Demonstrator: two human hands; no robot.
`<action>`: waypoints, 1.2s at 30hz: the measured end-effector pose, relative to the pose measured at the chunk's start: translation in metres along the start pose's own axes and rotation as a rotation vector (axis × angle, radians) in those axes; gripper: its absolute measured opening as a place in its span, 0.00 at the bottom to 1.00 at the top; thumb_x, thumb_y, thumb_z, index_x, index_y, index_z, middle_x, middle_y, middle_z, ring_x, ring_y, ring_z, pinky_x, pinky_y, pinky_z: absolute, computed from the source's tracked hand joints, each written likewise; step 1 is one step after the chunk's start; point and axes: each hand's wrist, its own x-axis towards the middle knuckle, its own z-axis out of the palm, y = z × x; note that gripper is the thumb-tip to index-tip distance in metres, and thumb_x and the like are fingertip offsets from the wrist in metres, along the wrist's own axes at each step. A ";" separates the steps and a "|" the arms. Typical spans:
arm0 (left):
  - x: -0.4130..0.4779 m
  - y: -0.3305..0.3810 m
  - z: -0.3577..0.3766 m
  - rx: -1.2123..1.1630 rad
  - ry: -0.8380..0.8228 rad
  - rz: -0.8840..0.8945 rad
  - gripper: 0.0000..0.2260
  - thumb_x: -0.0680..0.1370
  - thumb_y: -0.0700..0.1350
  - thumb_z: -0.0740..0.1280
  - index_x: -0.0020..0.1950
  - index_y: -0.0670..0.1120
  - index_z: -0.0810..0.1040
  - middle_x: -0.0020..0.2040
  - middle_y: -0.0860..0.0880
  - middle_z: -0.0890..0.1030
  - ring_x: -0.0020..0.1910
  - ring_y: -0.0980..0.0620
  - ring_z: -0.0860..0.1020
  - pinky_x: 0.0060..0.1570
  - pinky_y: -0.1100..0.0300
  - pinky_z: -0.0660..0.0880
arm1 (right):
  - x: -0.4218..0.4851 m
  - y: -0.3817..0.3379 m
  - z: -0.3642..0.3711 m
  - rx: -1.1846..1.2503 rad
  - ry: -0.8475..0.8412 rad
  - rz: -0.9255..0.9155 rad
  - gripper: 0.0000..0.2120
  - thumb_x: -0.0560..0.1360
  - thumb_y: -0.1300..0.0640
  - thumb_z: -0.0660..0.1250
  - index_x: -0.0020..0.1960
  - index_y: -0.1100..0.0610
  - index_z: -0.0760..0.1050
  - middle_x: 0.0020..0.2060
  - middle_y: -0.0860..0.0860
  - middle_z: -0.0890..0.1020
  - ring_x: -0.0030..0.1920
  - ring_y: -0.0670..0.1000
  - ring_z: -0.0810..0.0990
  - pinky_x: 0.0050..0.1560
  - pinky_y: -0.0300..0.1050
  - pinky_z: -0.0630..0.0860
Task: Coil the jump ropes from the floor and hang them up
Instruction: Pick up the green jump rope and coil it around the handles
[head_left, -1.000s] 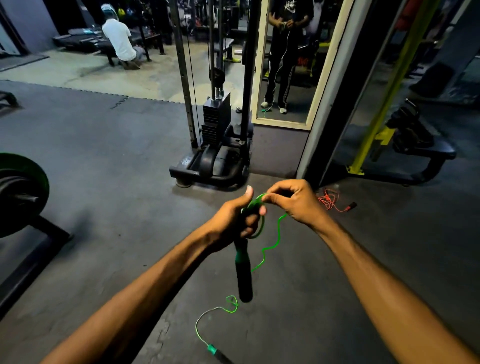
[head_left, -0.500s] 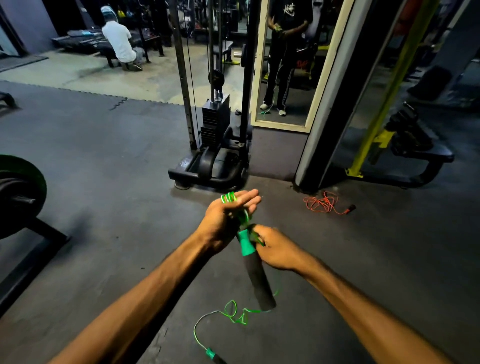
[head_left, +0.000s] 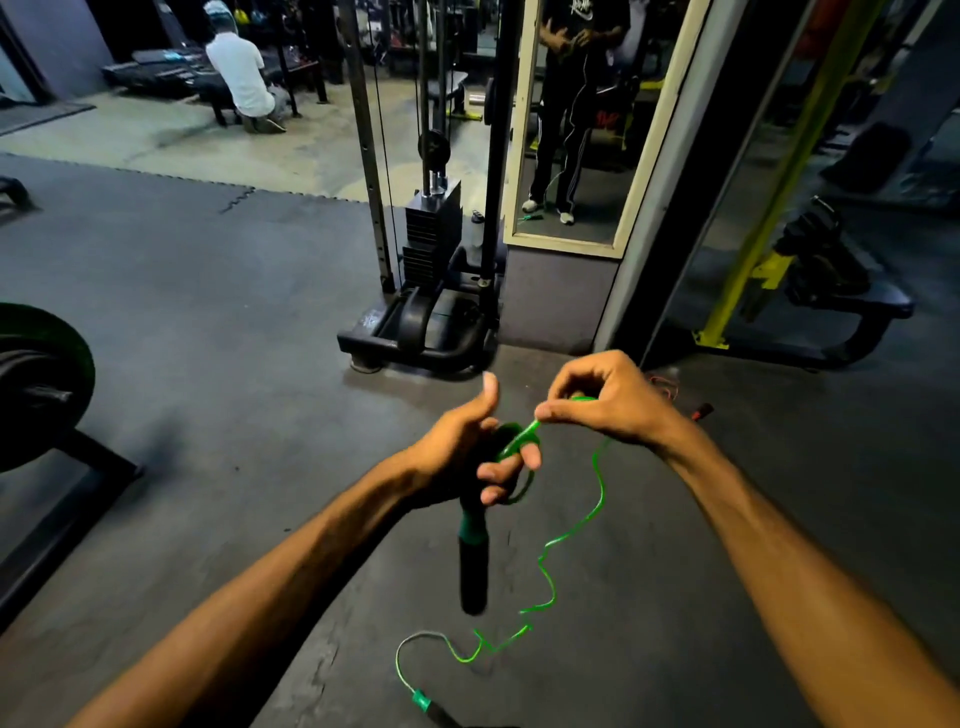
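Note:
My left hand (head_left: 467, 452) grips the top of a green jump rope's black handle (head_left: 472, 569), which hangs straight down, with a few green loops wound round the fingers. My right hand (head_left: 608, 400) pinches the green cord (head_left: 571, 530) just right of the left hand. From there the cord drops in wavy kinks to the floor and ends at the rope's second handle (head_left: 431, 709) at the bottom edge. A red jump rope (head_left: 696, 410) lies on the floor behind my right wrist, mostly hidden.
A cable weight machine (head_left: 431, 291) stands straight ahead, with a framed mirror (head_left: 571, 124) to its right. A yellow-framed bench (head_left: 810, 296) is at the right, a barbell plate on a rack (head_left: 41, 374) at the left. A person in white sits far back (head_left: 239, 73).
My right hand has risen from below the left hand to its upper right, drawing the cord up. The left hand's fingers have curled over the loops and the handle hangs vertical again.

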 end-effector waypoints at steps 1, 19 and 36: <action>0.001 0.000 -0.001 -0.215 -0.043 0.049 0.42 0.77 0.71 0.41 0.44 0.36 0.77 0.23 0.48 0.64 0.22 0.49 0.65 0.27 0.60 0.64 | 0.001 0.009 0.004 0.075 0.075 0.015 0.07 0.71 0.59 0.74 0.37 0.62 0.81 0.26 0.50 0.79 0.28 0.43 0.73 0.29 0.37 0.69; 0.001 -0.001 -0.010 0.346 0.094 -0.029 0.44 0.77 0.70 0.35 0.53 0.37 0.77 0.30 0.41 0.76 0.29 0.46 0.74 0.24 0.63 0.67 | -0.003 -0.017 0.019 -0.196 0.028 -0.044 0.04 0.67 0.58 0.75 0.36 0.55 0.81 0.30 0.50 0.82 0.31 0.43 0.76 0.33 0.41 0.73; -0.003 -0.032 -0.024 0.727 0.292 0.112 0.34 0.79 0.66 0.46 0.45 0.40 0.79 0.40 0.42 0.84 0.39 0.51 0.81 0.50 0.47 0.79 | -0.019 -0.007 0.050 -0.450 -0.328 0.009 0.04 0.70 0.56 0.71 0.39 0.55 0.78 0.32 0.50 0.82 0.29 0.39 0.74 0.34 0.42 0.71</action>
